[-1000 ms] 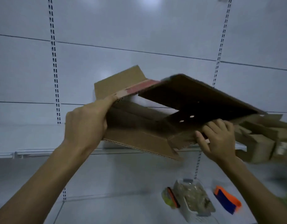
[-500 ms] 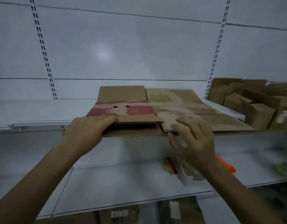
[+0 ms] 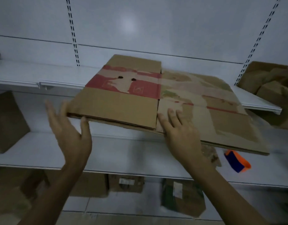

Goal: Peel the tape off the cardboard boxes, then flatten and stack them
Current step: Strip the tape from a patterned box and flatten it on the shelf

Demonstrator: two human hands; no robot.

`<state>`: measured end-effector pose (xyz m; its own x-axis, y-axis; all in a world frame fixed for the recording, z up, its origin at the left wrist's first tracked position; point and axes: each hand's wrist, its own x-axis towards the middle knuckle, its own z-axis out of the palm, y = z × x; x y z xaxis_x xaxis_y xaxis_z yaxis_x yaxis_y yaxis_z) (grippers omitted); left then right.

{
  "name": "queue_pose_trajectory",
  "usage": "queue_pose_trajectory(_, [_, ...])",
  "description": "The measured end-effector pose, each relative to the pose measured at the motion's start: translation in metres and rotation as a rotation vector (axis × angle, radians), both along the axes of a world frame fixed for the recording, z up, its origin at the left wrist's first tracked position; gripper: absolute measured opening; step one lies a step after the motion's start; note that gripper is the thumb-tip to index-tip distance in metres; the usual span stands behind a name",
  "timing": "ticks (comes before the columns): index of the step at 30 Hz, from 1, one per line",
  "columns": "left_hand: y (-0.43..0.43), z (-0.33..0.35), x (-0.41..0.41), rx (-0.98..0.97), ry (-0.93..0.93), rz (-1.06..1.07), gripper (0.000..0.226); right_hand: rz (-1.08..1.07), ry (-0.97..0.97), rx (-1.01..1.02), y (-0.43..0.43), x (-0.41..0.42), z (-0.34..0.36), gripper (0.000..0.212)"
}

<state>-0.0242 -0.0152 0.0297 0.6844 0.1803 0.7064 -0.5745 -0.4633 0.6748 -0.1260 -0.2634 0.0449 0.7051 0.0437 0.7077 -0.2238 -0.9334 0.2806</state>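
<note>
A flattened brown cardboard box [image 3: 123, 98] with red print and torn patches lies on the upper white shelf [image 3: 42, 75], its front part overhanging the shelf edge. It rests on a larger flattened box [image 3: 221, 114] that sticks out to the right. My left hand [image 3: 71, 132] is open at the near left edge of the top box, fingers spread, thumb touching the edge. With straight fingers, my right hand [image 3: 180, 130] presses flat on the near part of the stack.
Unflattened cardboard boxes [image 3: 269, 85] stand at the right end of the upper shelf. One brown box [image 3: 8, 122] sits on the middle shelf at left. An orange-and-blue tool [image 3: 237, 161] and a clear bag [image 3: 211, 153] lie on the middle shelf at right. More boxes [image 3: 180, 197] below.
The box went from held open in the air to lying flat on the shelf stack. My left hand let go of it and opened; my right hand came down flat onto the cardboard.
</note>
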Motion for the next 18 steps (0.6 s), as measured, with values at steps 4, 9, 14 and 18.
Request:
queue_pose_trajectory(4, [-0.037,-0.018,-0.045,-0.736,0.623,-0.450,0.067,0.004,-0.088,0.026,0.036,0.009,-0.017,0.040])
queue_pose_trajectory(9, [-0.069,-0.022,-0.051,-0.967,0.985,-0.965,0.051,0.097,-0.070,0.191,0.079,0.010,-0.061,0.046])
queue_pose_trajectory(14, [-0.063,-0.057,-0.037,-1.199,1.013,-0.546,0.079,0.268,0.164,0.342,0.091,-0.002,-0.095,0.051])
queue_pose_trajectory(18, [-0.042,-0.066,-0.028,-1.237,0.874,-0.117,0.070,0.241,0.112,0.645,0.074,-0.005,-0.078,0.054])
